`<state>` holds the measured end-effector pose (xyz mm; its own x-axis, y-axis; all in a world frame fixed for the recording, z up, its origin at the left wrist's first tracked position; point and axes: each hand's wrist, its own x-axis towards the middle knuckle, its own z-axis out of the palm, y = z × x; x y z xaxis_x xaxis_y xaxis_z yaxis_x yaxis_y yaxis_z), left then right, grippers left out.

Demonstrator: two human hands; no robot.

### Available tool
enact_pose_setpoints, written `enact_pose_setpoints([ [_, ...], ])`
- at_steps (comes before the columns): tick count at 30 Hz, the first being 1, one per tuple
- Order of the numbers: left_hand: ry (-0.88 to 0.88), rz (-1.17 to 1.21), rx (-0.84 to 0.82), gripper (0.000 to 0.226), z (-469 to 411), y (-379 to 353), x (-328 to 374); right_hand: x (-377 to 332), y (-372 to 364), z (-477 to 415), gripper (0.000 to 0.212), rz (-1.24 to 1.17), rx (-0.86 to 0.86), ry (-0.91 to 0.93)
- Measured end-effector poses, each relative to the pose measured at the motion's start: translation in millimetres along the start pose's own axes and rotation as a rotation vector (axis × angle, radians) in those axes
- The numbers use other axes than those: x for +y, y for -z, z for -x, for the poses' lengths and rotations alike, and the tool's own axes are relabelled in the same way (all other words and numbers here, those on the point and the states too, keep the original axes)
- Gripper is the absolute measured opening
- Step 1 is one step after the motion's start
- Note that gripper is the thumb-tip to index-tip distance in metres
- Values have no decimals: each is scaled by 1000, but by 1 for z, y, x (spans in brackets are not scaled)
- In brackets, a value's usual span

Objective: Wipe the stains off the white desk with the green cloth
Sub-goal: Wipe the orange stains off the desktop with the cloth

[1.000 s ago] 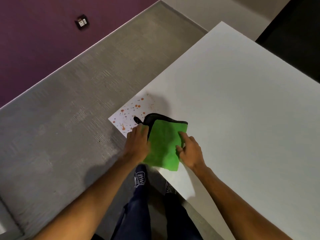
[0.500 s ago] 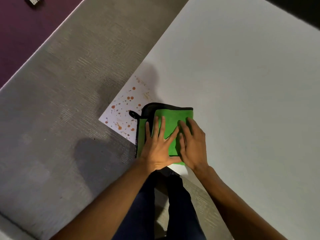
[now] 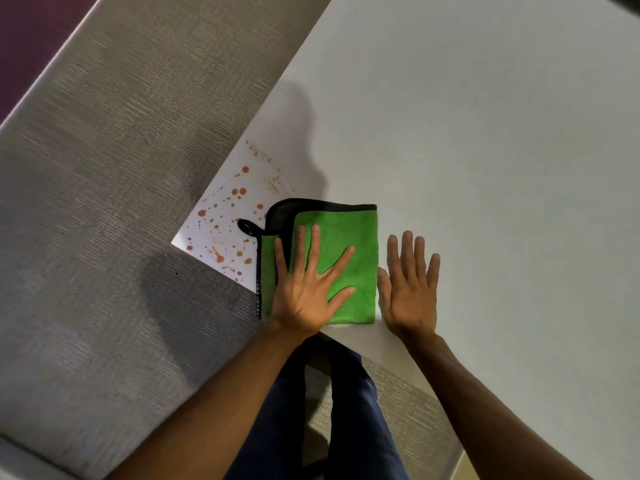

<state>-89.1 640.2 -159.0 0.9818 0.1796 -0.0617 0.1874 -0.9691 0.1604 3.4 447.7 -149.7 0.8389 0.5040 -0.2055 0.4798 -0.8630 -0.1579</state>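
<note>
Grey carpet floor [image 3: 114, 188] fills the far left, and then comes the corner of my white counter [image 3: 485, 140], peppered with orange-brown stains [image 3: 228, 216] right at its tip. Just beside those spots sits a small black hanging loop [image 3: 246, 226], touching the edge of the green cloth [image 3: 349, 230], which lies folded flat on the counter near its front edge, black trim curling along the top-left. My left hand [image 3: 306, 289] is pressed palm-down on the cloth, fingers [image 3: 313, 244] spread wide apart, gripping nothing, just flat on the fabric. To the right, my right hand [image 3: 410, 289] lies flat on the bare counter, thumb just beside the cloth's right edge, fingers straight and only slightly parted, empty. Below, my dark blue trousers [image 3: 346, 410] stand against the counter's front edge.
</note>
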Motion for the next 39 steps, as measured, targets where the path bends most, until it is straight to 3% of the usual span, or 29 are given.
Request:
enact_pose_setpoints([
  [7,-18,-43,-4,59,-6,2,0,1,-6,-10,65,27,48,14],
  [12,-33,-21,86,23,-3,5,7,3,-11,-11,65,32,59,12],
  [16,-73,-60,38,35,-8,4,11,4,-11,-12,66,31,63,12],
  [20,-48,-36,113,33,-20,4,10,5,-15,-11,65,29,103,16],
  [24,195,40,97,46,-64,18,-3,9,-20,-10,65,33,138,33],
  [27,380,-9,144,28,-115,35,-35,10,-23,-11,66,38,151,45],
  [30,305,-90,155,20,-124,38,-49,10,-24,-13,66,50,177,43],
  [35,137,-23,194,16,-72,22,-20,10,-26,-12,65,62,243,64],
  [39,161,44,221,58,-42,14,-6,11,-26,-13,65,35,301,80],
])
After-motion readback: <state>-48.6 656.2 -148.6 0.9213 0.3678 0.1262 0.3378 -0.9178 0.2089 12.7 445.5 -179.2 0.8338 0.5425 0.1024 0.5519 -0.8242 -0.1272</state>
